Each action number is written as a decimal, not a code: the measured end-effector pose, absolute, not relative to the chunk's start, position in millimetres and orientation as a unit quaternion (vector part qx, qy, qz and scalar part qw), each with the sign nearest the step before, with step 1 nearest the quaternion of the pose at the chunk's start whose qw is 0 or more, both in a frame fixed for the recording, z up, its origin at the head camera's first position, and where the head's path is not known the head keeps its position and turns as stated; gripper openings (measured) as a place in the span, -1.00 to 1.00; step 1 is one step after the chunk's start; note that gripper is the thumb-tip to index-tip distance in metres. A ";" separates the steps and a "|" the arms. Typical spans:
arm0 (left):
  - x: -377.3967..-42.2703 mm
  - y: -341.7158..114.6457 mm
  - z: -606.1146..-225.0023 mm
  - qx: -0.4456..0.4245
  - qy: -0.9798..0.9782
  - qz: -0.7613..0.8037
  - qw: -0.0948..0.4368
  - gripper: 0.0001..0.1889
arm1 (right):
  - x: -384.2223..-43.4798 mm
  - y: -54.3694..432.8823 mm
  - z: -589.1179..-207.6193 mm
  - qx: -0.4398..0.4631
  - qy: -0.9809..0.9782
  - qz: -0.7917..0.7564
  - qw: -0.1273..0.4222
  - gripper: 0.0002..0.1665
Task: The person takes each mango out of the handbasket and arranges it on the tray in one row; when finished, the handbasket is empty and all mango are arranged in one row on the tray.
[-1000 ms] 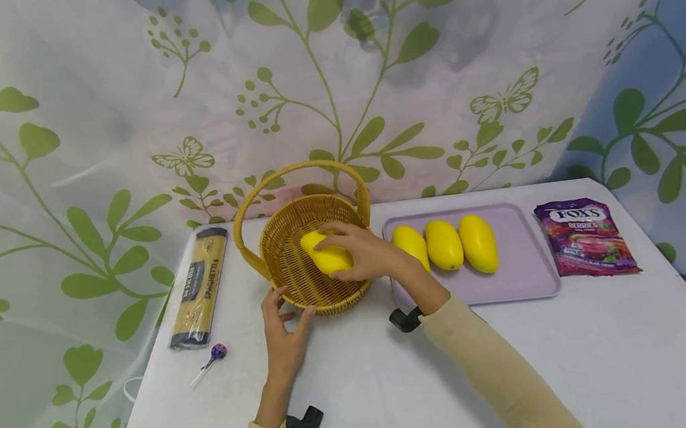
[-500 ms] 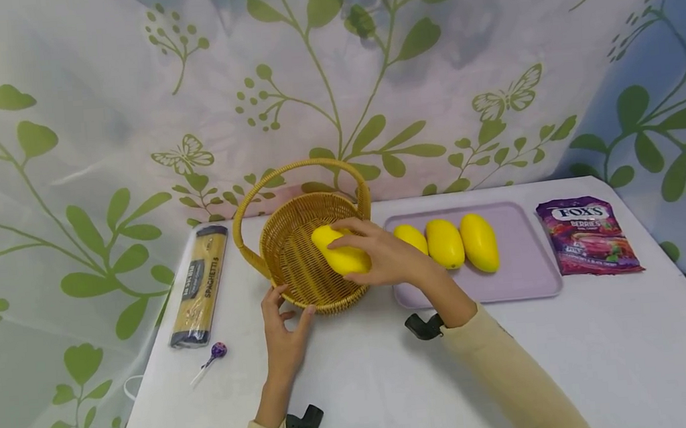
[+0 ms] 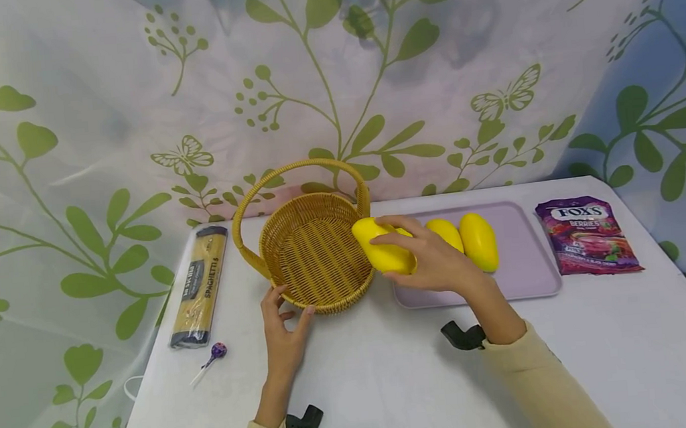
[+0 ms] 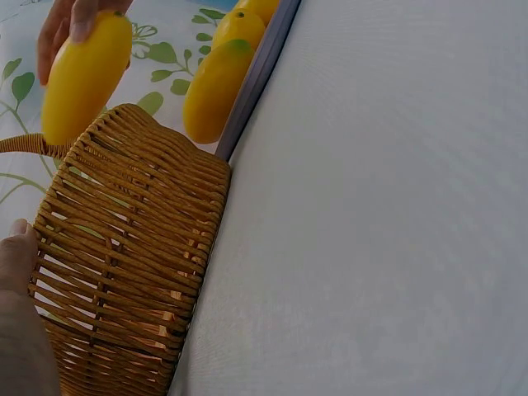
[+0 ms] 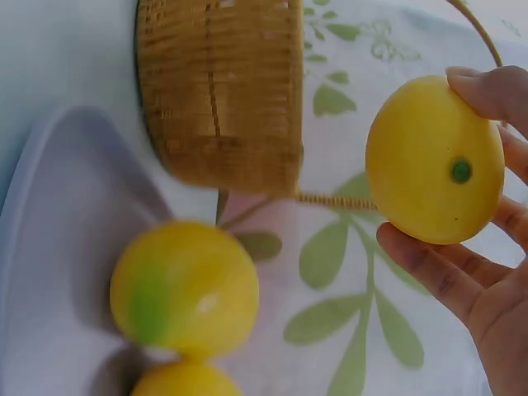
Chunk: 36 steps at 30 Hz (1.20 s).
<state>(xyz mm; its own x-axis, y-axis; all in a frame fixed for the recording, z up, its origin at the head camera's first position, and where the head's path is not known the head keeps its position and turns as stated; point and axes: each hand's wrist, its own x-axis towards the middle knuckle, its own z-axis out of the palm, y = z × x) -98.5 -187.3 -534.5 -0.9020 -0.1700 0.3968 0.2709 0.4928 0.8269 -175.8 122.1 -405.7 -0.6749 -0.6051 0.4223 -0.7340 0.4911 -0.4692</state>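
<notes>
In the head view my right hand (image 3: 434, 260) grips a yellow mango (image 3: 372, 238) above the gap between the wicker basket and the tray. Its fingers lie over the fruit's top with the thumb below; a green stem spot shows on the mango (image 5: 425, 157) in the right wrist view. My left hand (image 3: 286, 339) holds the near left rim of the basket (image 3: 322, 259), fingertips over the edge. Nothing lies inside that basket, and its arched handle stands up. Three more mangoes (image 4: 219, 91) rest on the lilac tray (image 3: 524, 253), partly hidden by my right hand in the head view.
A spaghetti pack (image 3: 199, 286) lies to the left of the basket, with a purple lollipop (image 3: 218, 350) near its lower end. Right of the tray is a purple Fox's candy bag (image 3: 586, 235). A leaf-patterned curtain (image 3: 431, 99) hangs behind the white table (image 3: 381, 386).
The right hand has lifted the mango out of the basket and carried it rightward toward the tray. My left hand has stayed at the basket rim.
</notes>
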 end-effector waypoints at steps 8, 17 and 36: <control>-97.6 -187.9 -535.4 -0.027 -0.835 -0.504 0.218 -0.34 | -176.0 163.6 -407.8 0.356 -0.859 0.334 0.153 -0.32; -96.8 -187.9 -534.3 -0.023 -0.831 -0.513 0.212 -0.33 | -190.4 208.8 -426.4 0.300 -0.870 0.344 0.188 -0.31; -99.5 -187.5 -535.7 -0.039 -0.833 -0.505 0.223 -0.34 | -190.7 277.8 -445.1 0.130 -0.923 0.348 0.100 -0.33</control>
